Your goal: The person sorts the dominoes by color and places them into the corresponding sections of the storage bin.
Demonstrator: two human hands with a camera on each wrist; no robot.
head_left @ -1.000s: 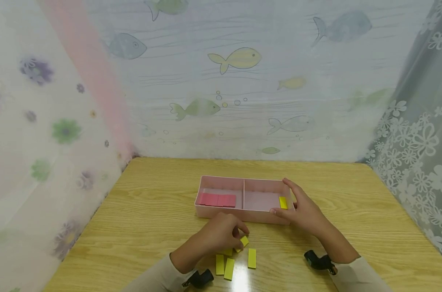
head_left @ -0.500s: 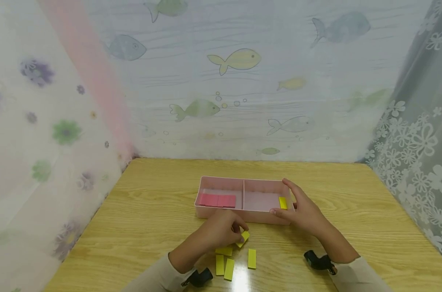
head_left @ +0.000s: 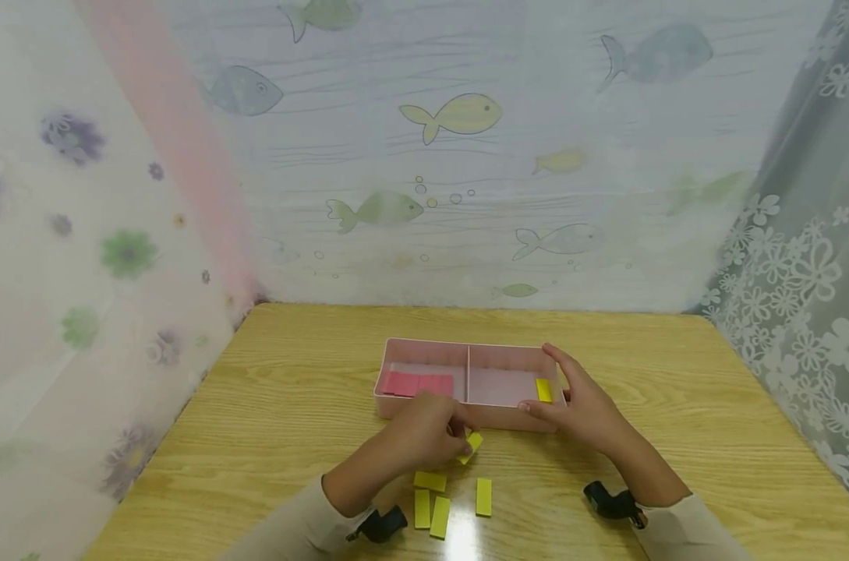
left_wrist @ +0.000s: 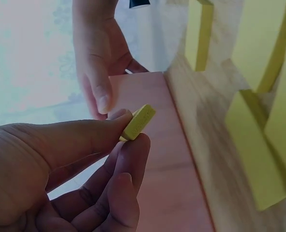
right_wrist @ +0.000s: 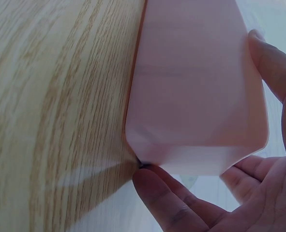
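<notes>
A yellow wooden block [head_left: 475, 445] is pinched between the thumb and fingertips of my left hand [head_left: 420, 436], in front of the pink two-compartment box [head_left: 501, 416]. In the left wrist view, one narrow end of that block [left_wrist: 141, 122] shows past the fingertips, off the table. My right hand [head_left: 585, 409] holds the box by its right end, thumb on the front rim and fingers round the end wall. The right wrist view shows fingers [right_wrist: 169, 200] low at the corner. One yellow block [head_left: 544, 390] lies in the right compartment; pink blocks [head_left: 420, 385] lie flat in the left one.
Several loose yellow blocks [head_left: 440, 517] lie on the wooden table [head_left: 291, 374] in front of the box, one [head_left: 483, 497] apart to the right. A divider [head_left: 468, 374] parts the box. Behind the table hangs a fish-patterned curtain [head_left: 452, 257].
My left hand has lifted the yellow block off the pile and moved it forward, towards the box. My right hand and the box have stayed put.
</notes>
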